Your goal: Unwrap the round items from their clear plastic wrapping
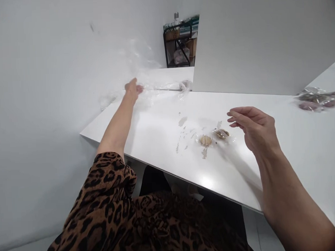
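My left hand [133, 87] reaches to the far left of the white table, its fingers closed on a clear plastic bag [155, 90]. The bag is hard to make out against the white wall. Over the table on the right hovers my right hand [251, 124], its fingers loosely stretched out and nothing visible in them. Just left of and below it lie two round cookies in clear wrappers: a pale one [205, 140] and a darker one [222, 134].
Wet-looking patches [182, 121] mark the white table [157, 140] around the cookies. A clear-wrapped item [185, 85] sits by the partition panel [258, 41]. Plastic bags with pinkish contents [319, 99] lie at the far right. Beyond the table stands a dark shelf [178, 41].
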Tool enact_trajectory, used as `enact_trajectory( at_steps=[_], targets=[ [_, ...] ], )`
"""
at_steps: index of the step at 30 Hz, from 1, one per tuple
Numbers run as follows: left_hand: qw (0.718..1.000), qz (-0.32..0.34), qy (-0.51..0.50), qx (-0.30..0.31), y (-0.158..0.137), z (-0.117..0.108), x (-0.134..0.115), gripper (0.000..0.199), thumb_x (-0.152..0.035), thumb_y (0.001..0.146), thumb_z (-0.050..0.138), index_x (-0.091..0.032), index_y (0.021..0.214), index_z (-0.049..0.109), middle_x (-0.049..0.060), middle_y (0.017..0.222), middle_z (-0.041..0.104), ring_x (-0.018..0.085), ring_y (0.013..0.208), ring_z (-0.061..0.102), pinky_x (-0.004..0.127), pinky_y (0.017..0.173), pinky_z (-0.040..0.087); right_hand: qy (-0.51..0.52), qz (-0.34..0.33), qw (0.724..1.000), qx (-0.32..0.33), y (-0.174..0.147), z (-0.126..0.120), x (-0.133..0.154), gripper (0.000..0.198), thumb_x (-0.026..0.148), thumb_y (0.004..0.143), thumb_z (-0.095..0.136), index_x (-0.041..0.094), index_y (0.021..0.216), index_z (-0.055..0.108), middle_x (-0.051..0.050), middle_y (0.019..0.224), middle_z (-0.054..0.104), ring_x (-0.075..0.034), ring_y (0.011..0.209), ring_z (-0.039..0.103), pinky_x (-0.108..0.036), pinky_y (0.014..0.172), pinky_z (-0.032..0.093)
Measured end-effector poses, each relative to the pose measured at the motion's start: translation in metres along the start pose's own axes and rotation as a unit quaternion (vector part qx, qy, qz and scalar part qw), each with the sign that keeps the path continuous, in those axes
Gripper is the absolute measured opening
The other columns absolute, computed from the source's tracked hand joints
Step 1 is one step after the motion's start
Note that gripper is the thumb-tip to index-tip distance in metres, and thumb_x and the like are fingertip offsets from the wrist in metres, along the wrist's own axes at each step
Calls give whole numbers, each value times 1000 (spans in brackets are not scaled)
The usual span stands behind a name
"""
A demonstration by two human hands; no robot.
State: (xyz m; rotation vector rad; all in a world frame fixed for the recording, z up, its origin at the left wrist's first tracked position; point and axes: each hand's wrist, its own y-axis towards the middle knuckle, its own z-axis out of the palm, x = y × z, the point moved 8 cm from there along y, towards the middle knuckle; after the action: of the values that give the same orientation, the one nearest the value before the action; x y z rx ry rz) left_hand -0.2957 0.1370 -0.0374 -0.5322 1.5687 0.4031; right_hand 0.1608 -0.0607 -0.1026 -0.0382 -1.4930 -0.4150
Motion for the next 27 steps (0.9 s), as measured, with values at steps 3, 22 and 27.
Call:
enact_trajectory(
  at_steps=[3, 22, 27],
  targets=[
    [981, 61, 111, -144, 0, -29, 8, 59, -40, 96, 69, -18, 146, 47, 18, 147, 57, 27, 146, 51, 43, 118, 45, -113, 4, 994, -2, 7, -10, -3, 20, 40, 77, 82, 23, 86, 75, -6, 85, 71, -22, 78, 64, -40, 72, 54],
    [722, 303, 400, 476, -311, 135, 118, 42, -38, 91, 67, -18, 127, 57, 11, 122, 64, 27, 112, 59, 38, 95, 48, -393, 155, 888, 180, 9, 4, -64, 36, 23, 67, 82, 23, 84, 50, 2, 78, 58, -16, 72, 52, -31, 65, 39],
    [827, 191, 286, 445, -288, 139, 126, 25, -29, 90, 70, -22, 109, 56, 2, 89, 65, 19, 83, 61, 31, 75, 46, -232, 163, 952, 114, 15, -2, -59, 48, 19, 55, 91, 23, 81, 51, 6, 69, 54, -13, 64, 48, -29, 59, 36]
  ],
)
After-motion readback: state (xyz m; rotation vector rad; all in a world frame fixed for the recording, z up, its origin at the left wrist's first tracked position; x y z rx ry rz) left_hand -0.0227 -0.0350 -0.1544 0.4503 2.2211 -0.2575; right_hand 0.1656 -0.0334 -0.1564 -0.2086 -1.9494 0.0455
